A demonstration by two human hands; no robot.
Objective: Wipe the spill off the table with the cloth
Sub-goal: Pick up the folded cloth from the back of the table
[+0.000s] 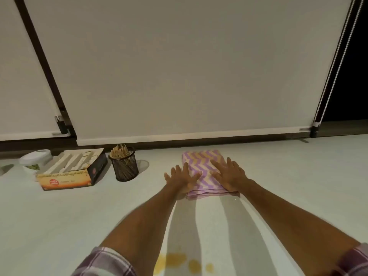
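From the head camera, the folded cloth with purple, orange and white zigzag stripes [205,172] lies flat at the far side of the pale grey-green table [59,226], close to the wall. Your left hand [182,177] rests with fingers spread, palm down, over the cloth's near-left corner and partly on the table beside it. Your right hand [229,176] lies with fingers spread, flat on the cloth's right half. Neither hand pinches anything yet.

The yellow-orange puddle of spilled liquid [179,261] sits well apart from the cloth, at the near edge of the table, between your forearms and just before your body.

To do this step well, you would likely curl your fingers round the cloth's near edge and take hold of the whole folded stack, so no layer trails behind. Then bring it straight back towards you and lay it over the spill's far edge. Pressing and drawing inward should keep the liquid from spreading or running off the near edge.

Off to the left, well clear of that path, stand a black wire-mesh cup of wooden sticks [123,164], an open cardboard box of white sachets [72,170] and a white lidded jar [35,159]. Nothing lies between cloth and spill. Your checked sleeves [107,261] hang near the puddle; mind they do not dip into it.
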